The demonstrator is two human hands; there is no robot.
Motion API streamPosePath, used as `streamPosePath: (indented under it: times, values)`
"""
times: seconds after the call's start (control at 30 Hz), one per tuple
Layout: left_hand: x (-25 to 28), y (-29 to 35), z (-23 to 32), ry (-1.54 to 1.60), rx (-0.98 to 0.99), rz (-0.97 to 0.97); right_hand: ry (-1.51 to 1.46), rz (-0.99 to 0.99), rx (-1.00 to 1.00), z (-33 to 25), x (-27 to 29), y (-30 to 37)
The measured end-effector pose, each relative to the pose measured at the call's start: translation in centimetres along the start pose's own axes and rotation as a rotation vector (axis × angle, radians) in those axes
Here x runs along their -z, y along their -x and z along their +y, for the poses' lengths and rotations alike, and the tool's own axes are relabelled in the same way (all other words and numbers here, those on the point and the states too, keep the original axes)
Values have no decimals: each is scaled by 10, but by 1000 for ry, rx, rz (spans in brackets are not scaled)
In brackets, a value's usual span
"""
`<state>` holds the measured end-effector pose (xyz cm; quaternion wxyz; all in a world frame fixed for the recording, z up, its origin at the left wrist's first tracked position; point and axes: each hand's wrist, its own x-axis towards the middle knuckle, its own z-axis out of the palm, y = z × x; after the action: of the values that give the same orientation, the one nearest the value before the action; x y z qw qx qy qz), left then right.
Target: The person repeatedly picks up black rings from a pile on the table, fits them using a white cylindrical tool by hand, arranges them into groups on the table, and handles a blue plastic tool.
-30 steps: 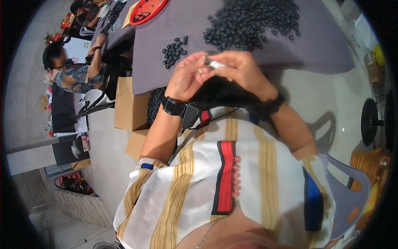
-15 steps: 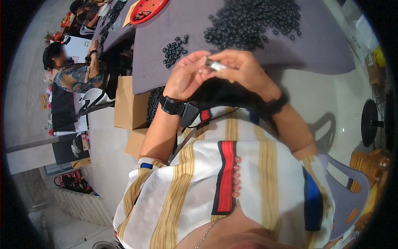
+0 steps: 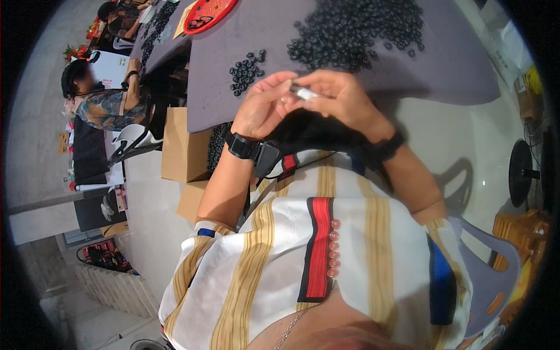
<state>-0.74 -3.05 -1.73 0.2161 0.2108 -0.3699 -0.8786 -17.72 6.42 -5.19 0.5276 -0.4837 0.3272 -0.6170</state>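
Above the near edge of the table, my two hands meet at a small dark-and-white piece (image 3: 304,93); its exact kind is too small to tell. My left hand (image 3: 259,108) pinches its dark end between thumb and forefinger, the other fingers loosely curled. Round the white end close the thumb and fingers of my right hand (image 3: 344,102). Just beyond the left hand lies a small group of dark, round, ring-like parts (image 3: 246,74), several with a hole in the middle. A far larger heap of similar dark parts (image 3: 356,38) spreads past the right hand.
A grey-purple cloth covers the table (image 3: 213,64). On it, far left, sits a red tray (image 3: 211,14) with small dark bits. Cardboard boxes (image 3: 175,146) stand left of my lap. Another person (image 3: 111,108) works farther left. A purple chair back (image 3: 490,251) is behind my right arm.
Almost nothing differs. Both hands keep their grip on the small piece, with a very slight shift. The person at left has moved their head a little.
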Motion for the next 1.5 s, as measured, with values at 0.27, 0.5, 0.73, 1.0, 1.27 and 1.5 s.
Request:
streamPosePath:
  times: [0.27,0.5,0.73,1.0,1.27,1.5]
  values:
    - [2,1,1,5,11,4,23,-7,-1,1,0,1]
    - [4,2,-1,-11,29,-6,-10,-16,-34,0,0,1]
    - [6,7,-4,-30,27,10,22,-88,-73,4,5,2]
    - [9,7,-3,-4,17,10,17,-72,-66,1,1,3]
    - [42,-41,61,-1158,-352,250,100,268,-13,0,9,2]
    - [49,-84,67,-1975,-257,163,106,301,-52,2,6,3]
